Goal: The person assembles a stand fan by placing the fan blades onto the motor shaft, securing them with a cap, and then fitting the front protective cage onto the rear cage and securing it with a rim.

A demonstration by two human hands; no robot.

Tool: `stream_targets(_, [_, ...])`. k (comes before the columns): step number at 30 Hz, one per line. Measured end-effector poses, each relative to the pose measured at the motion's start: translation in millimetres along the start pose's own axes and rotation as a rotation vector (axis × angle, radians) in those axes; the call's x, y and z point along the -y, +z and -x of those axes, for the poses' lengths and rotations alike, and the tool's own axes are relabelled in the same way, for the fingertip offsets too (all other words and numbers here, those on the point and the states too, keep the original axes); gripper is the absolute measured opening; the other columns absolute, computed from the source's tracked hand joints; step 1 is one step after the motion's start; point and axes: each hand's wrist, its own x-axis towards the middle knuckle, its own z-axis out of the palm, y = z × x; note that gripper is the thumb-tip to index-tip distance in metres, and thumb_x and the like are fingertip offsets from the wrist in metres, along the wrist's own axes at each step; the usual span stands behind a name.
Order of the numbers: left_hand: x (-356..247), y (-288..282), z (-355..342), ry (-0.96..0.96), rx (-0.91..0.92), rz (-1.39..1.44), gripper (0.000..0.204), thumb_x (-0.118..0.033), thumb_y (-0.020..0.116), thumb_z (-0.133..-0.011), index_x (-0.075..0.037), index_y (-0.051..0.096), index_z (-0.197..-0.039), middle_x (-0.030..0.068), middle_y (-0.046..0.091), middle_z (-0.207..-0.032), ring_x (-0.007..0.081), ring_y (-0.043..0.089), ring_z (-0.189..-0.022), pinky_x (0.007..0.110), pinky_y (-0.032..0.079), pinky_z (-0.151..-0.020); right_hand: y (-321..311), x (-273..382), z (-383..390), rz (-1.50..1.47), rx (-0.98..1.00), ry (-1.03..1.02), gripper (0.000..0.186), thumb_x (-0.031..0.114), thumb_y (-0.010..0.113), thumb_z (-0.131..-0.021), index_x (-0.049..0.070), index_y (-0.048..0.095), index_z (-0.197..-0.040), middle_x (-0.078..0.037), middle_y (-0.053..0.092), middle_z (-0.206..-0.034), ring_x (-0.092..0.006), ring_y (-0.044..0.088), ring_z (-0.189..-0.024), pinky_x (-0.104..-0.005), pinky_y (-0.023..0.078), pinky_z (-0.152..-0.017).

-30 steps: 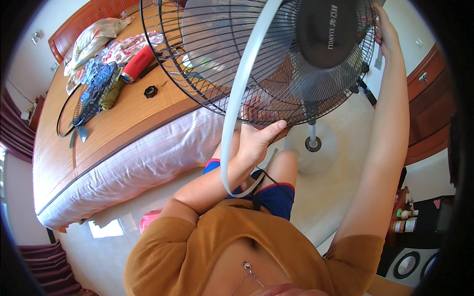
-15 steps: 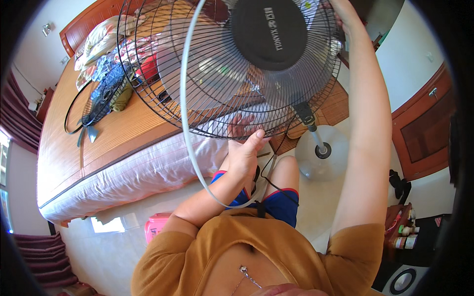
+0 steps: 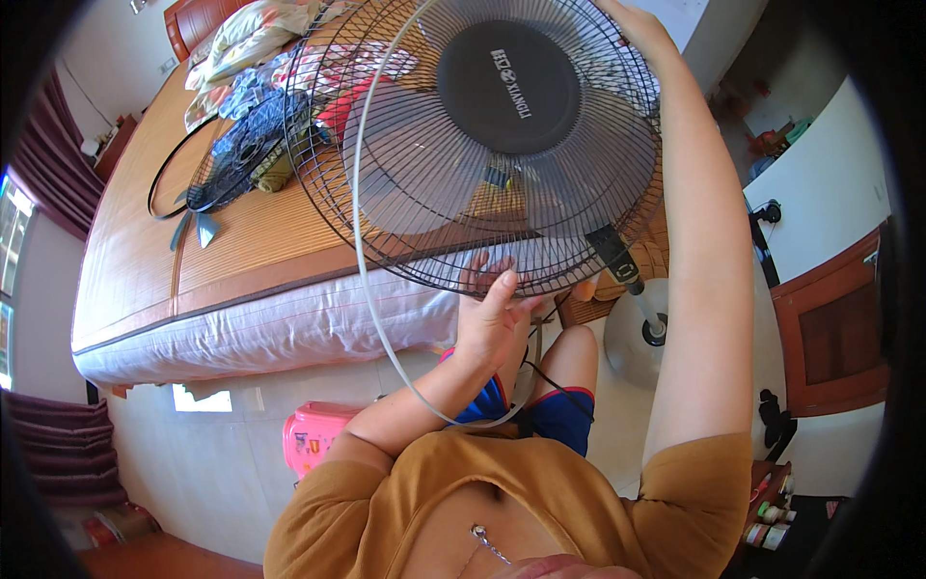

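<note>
A fan head with a round wire guard (image 3: 415, 198), clear blades and black centre cap (image 3: 506, 101) fills the upper middle of the head view. My left hand (image 3: 490, 323) is closed round the guard's bottom rim, thumb in front, fingers seen through the wires. My right hand (image 3: 637, 34) holds the upper right rim; its fingertips are largely hidden. A loose pale ring (image 3: 361, 241) hangs from the top past my left hand to my lap. The stand's black joint (image 3: 610, 253) sits at the guard's lower right, above a round base (image 3: 632, 352) on the floor.
A bed (image 3: 154, 289) with bedding (image 3: 231, 43), another wire guard (image 3: 212, 179) and detached blades (image 3: 204, 232) spans the left. A pink plastic item (image 3: 304, 439) lies on the floor. A wooden cabinet door (image 3: 825, 328) stands right; a dark shelf with jars (image 3: 772, 521) is at lower right.
The fan head has moved left in the picture and slightly down, now more face-on, with both hands still on it. The bed and room have shifted as the view turned.
</note>
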Motion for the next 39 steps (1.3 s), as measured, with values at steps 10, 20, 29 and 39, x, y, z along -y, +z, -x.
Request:
stream_targets(10, [-16,23,33,-0.104,-0.066,0.073,0.048,-0.013,0.063,-0.083,-0.012,0.034,-0.121,0.0059,0.047,-0.110,0.0198,0.049,-0.101,0.045,0.045,-0.085,19,-38,-18,0.108,0.037,0.074,0.049,0.039,0.055,-0.082,-0.005,0.061,-0.101,-0.019,0.064,-0.092,-0.0243,0.061,-0.089,-0.0328,0.046,-0.078])
stream_targets(20, [0,-10,39,-0.122,0.128,0.013,0.050,-0.017,0.061,-0.083,-0.014,0.035,-0.126,0.0072,0.048,-0.121,0.0235,0.051,-0.109,0.044,0.043,-0.089,42,8,37,0.103,-0.067,-0.048,0.052,0.044,0.056,-0.078,0.000,0.062,-0.103,-0.023,0.063,-0.098,-0.0312,0.059,-0.095,-0.0333,0.043,-0.086])
stream_targets(29, [2,-23,34,-0.095,0.146,0.001,0.064,-0.023,0.065,-0.080,-0.016,0.027,-0.130,0.0123,0.043,-0.121,0.0328,0.047,-0.111,0.052,0.039,-0.091,7,-6,65,0.151,-0.209,-0.141,0.060,0.057,0.052,-0.078,0.011,0.057,-0.116,-0.016,0.058,-0.105,-0.0221,0.057,-0.091,-0.0323,0.043,-0.079])
stream_targets(39, [-8,-33,33,-0.133,0.045,0.009,0.065,-0.022,0.069,-0.076,-0.020,0.028,-0.126,0.0139,0.046,-0.118,0.0341,0.051,-0.104,0.051,0.040,-0.091,6,-44,99,0.175,-0.109,0.022,0.072,0.068,0.049,-0.074,0.006,0.062,-0.108,-0.018,0.061,-0.105,-0.0300,0.057,-0.101,-0.0362,0.042,-0.087])
